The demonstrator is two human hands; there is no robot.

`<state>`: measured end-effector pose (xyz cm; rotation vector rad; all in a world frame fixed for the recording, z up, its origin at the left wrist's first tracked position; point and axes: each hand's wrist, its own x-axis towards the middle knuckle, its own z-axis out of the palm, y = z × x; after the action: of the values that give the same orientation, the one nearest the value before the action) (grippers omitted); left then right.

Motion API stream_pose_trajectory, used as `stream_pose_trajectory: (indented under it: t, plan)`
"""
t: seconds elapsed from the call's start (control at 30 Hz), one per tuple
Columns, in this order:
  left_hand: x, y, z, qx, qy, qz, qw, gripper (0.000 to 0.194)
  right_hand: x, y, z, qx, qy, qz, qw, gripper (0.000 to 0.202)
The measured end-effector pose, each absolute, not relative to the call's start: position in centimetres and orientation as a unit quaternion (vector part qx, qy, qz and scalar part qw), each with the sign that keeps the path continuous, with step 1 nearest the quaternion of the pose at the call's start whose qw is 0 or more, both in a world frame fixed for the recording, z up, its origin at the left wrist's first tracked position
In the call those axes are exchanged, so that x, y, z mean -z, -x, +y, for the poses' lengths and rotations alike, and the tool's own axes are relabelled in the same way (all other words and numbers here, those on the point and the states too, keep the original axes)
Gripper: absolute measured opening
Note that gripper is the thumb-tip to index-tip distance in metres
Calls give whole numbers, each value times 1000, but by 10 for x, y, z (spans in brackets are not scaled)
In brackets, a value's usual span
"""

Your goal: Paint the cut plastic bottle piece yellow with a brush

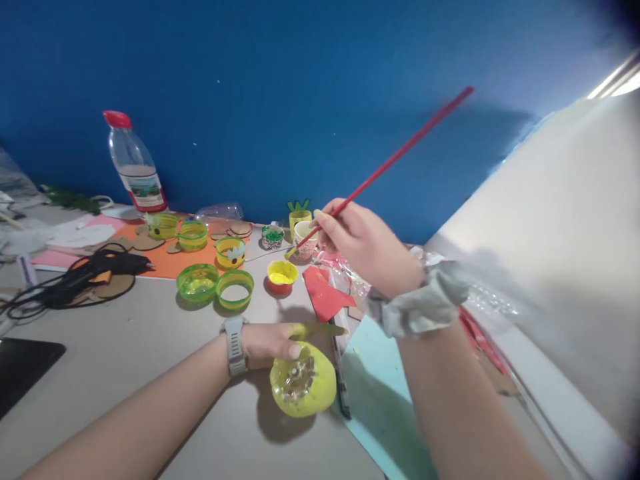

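Observation:
My left hand (275, 343) is closed around a yellow-painted plastic bottle piece (320, 383), its thumb on the rim and its unpainted clear part facing me. Yellow paint marks the fingers. My right hand (353, 240) pinches a long red paintbrush (400, 153). The brush's yellow-coated tip is just above and behind a small red cup of yellow paint (282, 275), not touching the paint. Behind the brush stands a patterned white cup (305, 239). Left of the paint cup are a green-yellow ring (235, 291) and a green-yellow bowl (197, 284).
A red-capped bottle (137, 170) stands at the back left by the blue wall. Nearer lies a black glue gun (90, 267) with cables. Decorated yellow rings rest on orange paper (170, 267). Red paper (325, 293) and light blue paper (380, 393) lie to the right.

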<state>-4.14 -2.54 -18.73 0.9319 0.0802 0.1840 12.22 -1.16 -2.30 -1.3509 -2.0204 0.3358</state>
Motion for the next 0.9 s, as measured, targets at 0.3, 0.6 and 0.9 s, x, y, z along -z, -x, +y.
stream_pose_trajectory:
  t: [0.3, 0.6, 0.9]
  plan:
    - [194, 39, -20, -58, -439, 35, 896, 99, 65, -110, -2, -105, 522, -799, 278, 23]
    - [190, 41, -20, -41, -448, 64, 891, 109, 69, -102, -1, -81, 543, -797, 253, 24]
    - [190, 40, -21, -72, -457, 72, 884, 104, 56, -105, -11, -61, 518, -810, 268, 24]
